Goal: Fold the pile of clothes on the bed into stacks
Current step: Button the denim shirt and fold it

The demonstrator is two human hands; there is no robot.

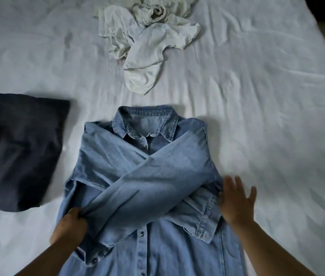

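The left hand point(71, 226) has its fingers curled into the denim, pinching a fold of the sleeve point(137, 188) that runs diagonally from the shirt's right shoulder down to the lower left; the cuff end of that sleeve hangs just below the grip. The right hand point(237, 200) is spread, fingers straight and apart, its palm side against the right edge of the denim shirt point(157, 246) where the other sleeve's cuff point(205, 224) lies; it is blurred, so whether it presses the cloth or only touches it cannot be told. Both bare forearms enter from the bottom of the view

The shirt lies face up on the bed point(267, 116), buttoned, collar point(145, 124) pointing away from the person, the two sleeves crossed over the chest with the pinched one on top. Its lower part runs out of the bottom of the view

To the left of the shirt, near it but apart, lies a folded dark navy garment point(20, 152) flat on the white sheet. Beyond the collar, well apart, a crumpled heap of white clothes point(147, 36) sits unfolded toward the far side of the bed
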